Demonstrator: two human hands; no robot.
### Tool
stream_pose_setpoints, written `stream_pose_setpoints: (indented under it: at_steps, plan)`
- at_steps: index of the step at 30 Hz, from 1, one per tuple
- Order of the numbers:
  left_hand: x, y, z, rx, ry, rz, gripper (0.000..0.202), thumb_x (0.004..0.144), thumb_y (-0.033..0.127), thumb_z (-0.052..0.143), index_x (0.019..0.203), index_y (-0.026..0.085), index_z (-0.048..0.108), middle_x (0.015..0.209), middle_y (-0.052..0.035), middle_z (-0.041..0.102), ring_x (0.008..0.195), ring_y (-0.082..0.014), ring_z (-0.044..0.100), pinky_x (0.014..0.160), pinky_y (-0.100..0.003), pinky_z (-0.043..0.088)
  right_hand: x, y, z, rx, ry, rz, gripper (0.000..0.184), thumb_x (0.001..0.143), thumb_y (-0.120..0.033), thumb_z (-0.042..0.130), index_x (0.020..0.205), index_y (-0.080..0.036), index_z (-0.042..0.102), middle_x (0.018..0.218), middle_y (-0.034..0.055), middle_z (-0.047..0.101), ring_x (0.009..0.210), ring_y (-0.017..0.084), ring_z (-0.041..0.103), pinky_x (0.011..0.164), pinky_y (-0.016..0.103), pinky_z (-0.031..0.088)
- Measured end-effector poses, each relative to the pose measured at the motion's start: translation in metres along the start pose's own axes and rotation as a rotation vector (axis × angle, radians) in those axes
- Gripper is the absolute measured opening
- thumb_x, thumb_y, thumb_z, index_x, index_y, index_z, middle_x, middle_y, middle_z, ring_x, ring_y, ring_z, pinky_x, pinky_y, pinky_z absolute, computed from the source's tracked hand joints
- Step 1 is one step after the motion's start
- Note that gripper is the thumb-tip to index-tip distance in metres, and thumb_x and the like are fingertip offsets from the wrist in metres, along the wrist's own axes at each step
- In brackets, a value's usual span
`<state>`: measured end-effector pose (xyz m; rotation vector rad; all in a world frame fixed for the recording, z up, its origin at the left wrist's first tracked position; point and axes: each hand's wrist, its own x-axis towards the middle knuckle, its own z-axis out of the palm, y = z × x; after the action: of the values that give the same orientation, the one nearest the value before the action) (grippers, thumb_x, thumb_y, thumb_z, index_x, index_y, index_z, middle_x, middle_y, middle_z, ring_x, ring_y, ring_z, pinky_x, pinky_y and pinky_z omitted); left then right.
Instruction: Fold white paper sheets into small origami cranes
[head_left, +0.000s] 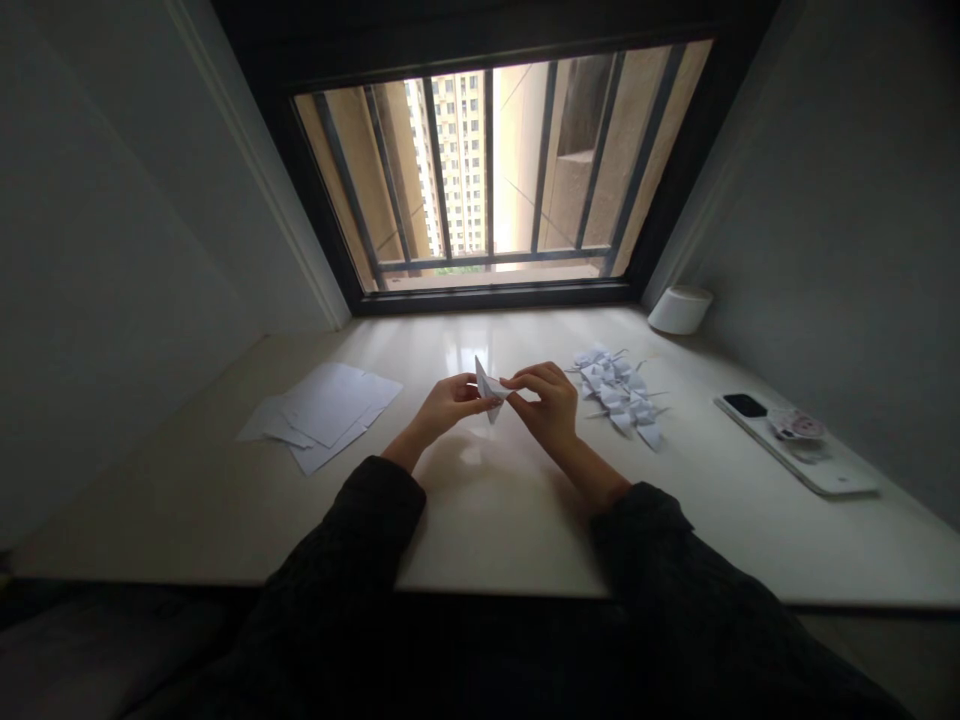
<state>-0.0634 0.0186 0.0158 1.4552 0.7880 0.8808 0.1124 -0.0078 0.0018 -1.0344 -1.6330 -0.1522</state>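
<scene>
Left grip: a folded white paper [487,388] is pinched closed by the left hand [450,405].
Right grip: the same paper is pinched by the right hand [546,408].
Paper: held up between both hands, above a pale ledge [487,540].
Beside: paper cranes [619,395] are piled rightward; loose white sheets [322,415] lie leftward.

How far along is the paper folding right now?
Done: a pile of folded white paper cranes lies right of the hands. In hand: a pointed folded white paper is pinched between the left hand and right hand. Left: a loose stack of flat white paper sheets lies unfolded to the left; the sheet count can't be told.
</scene>
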Motion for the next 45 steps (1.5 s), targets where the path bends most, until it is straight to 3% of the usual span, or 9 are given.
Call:
stream_pose_setpoints:
  at_steps: [4, 12, 18, 24, 31, 38, 40, 45]
  plan:
    - [-0.001, 0.002, -0.001, 0.003, -0.004, -0.002, 0.050, 0.060, 0.033, 0.080, 0.103, 0.011, 0.065, 0.089, -0.0096, 0.071, 0.081, -0.0192, 0.065, 0.073, -0.032, 0.047, 0.002, 0.001, -0.002, 0.017, -0.007, 0.018, 0.003, 0.075, -0.024, 0.069, 0.072, -0.024, 0.070, 0.074, 0.0013, 0.069, 0.072, 0.018, 0.059, 0.066, 0.032, 0.047]
    - [0.002, -0.001, -0.009, 0.049, 0.058, 0.011, 0.050, 0.063, 0.035, 0.078, 0.105, 0.012, 0.064, 0.088, -0.0094, 0.071, 0.078, -0.0174, 0.064, 0.068, -0.028, 0.045, 0.011, 0.006, -0.012, 0.098, -0.095, -0.109, 0.010, 0.079, -0.026, 0.066, 0.088, -0.027, 0.072, 0.081, 0.0007, 0.073, 0.074, 0.018, 0.062, 0.068, 0.032, 0.050]
    - [0.001, -0.002, -0.006, 0.061, 0.046, 0.013, 0.046, 0.061, 0.035, 0.079, 0.097, 0.011, 0.064, 0.087, -0.0097, 0.071, 0.076, -0.0177, 0.064, 0.067, -0.029, 0.046, 0.007, 0.009, -0.012, 0.035, -0.020, 0.005, 0.006, 0.076, -0.032, 0.070, 0.078, -0.026, 0.072, 0.075, 0.0009, 0.072, 0.068, 0.018, 0.064, 0.064, 0.031, 0.049]
    - [0.000, -0.001, -0.004, 0.019, 0.025, 0.021, 0.045, 0.060, 0.032, 0.080, 0.096, 0.010, 0.064, 0.089, -0.0104, 0.071, 0.082, -0.0196, 0.066, 0.075, -0.034, 0.050, 0.006, 0.011, -0.013, -0.033, 0.004, 0.139, 0.018, 0.069, -0.036, 0.074, 0.061, -0.022, 0.066, 0.063, 0.0005, 0.067, 0.057, 0.015, 0.059, 0.053, 0.027, 0.045]
    - [0.001, 0.003, -0.015, 0.061, 0.070, 0.056, 0.046, 0.060, 0.030, 0.080, 0.099, 0.009, 0.066, 0.090, -0.0110, 0.071, 0.081, -0.0199, 0.066, 0.077, -0.035, 0.052, 0.010, 0.010, -0.016, 0.123, -0.077, 0.079, 0.009, 0.081, -0.030, 0.065, 0.084, -0.026, 0.073, 0.078, 0.0006, 0.072, 0.070, 0.016, 0.065, 0.064, 0.028, 0.049]
    - [-0.003, 0.009, -0.018, 0.100, 0.045, 0.067, 0.046, 0.062, 0.031, 0.079, 0.100, 0.008, 0.067, 0.088, -0.0104, 0.072, 0.080, -0.0201, 0.066, 0.075, -0.034, 0.052, 0.011, 0.007, -0.016, 0.178, -0.054, 0.171, 0.009, 0.077, -0.033, 0.069, 0.077, -0.024, 0.072, 0.075, 0.0011, 0.071, 0.067, 0.016, 0.063, 0.062, 0.030, 0.051]
    - [-0.003, 0.010, -0.017, 0.116, 0.056, 0.076, 0.049, 0.063, 0.032, 0.078, 0.105, 0.009, 0.066, 0.091, -0.0107, 0.072, 0.080, -0.0205, 0.066, 0.075, -0.034, 0.052, 0.013, 0.007, -0.015, 0.227, -0.076, 0.201, 0.013, 0.074, -0.035, 0.071, 0.081, -0.024, 0.071, 0.081, 0.0022, 0.071, 0.069, 0.017, 0.064, 0.063, 0.030, 0.052]
    - [-0.004, 0.009, -0.018, 0.147, 0.051, 0.095, 0.054, 0.067, 0.035, 0.075, 0.114, 0.012, 0.064, 0.102, -0.0119, 0.070, 0.089, -0.0232, 0.066, 0.079, -0.036, 0.051, 0.014, 0.011, -0.010, 0.488, -0.257, 0.315, 0.046, 0.063, -0.041, 0.078, 0.104, -0.024, 0.068, 0.101, 0.0062, 0.071, 0.070, 0.018, 0.068, 0.066, 0.033, 0.057]
